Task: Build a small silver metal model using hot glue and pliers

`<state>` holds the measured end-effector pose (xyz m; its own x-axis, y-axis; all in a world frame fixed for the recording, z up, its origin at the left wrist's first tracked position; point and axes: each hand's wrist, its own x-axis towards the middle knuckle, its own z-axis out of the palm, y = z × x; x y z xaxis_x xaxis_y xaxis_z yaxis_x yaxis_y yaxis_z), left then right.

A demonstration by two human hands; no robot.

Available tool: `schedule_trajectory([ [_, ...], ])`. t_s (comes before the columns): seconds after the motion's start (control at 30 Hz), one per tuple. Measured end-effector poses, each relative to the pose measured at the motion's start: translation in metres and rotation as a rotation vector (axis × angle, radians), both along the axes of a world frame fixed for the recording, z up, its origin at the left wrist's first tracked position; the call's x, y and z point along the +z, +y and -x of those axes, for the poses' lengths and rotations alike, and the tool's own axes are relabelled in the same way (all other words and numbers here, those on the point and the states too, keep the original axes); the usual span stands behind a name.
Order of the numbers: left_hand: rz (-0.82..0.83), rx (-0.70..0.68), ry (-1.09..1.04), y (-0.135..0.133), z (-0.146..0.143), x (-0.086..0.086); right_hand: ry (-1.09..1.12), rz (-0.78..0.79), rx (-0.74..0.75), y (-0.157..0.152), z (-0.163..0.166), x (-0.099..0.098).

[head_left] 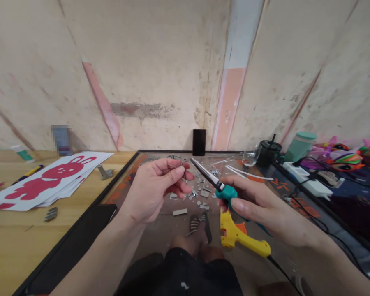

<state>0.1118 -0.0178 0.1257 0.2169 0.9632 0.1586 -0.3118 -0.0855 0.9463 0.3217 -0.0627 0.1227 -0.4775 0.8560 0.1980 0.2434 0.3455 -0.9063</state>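
Note:
My left hand (160, 181) is raised over the glass work surface (160, 234), fingers pinched on a thin piece of metal wire (179, 165). My right hand (259, 205) grips the teal handles of needle-nose pliers (208, 176), whose closed jaws point up and left toward the wire, a short gap from it. Below both hands, several small grey metal pieces (191, 197) lie scattered on the glass. A yellow glue gun (240, 236) lies just under my right hand.
A stack of white sheets printed with a pink rabbit (49, 181) lies on the wooden table at left. A black phone (199, 142) leans on the wall. A glass (251, 156), black cup (269, 151), teal bottle (299, 146), power strip (305, 176) and colourful masks sit at right.

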Motion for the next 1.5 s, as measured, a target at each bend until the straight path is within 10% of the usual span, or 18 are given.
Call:
schedule_trajectory([
  [0.57, 0.034, 0.028, 0.111, -0.010, -0.010, 0.001, -0.449, -0.419, -0.260, -0.005, -0.001, 0.001],
  [1.5, -0.188, 0.081, 0.279, -0.018, -0.014, -0.007, -0.274, -0.357, -0.299, -0.003, -0.006, 0.002],
])
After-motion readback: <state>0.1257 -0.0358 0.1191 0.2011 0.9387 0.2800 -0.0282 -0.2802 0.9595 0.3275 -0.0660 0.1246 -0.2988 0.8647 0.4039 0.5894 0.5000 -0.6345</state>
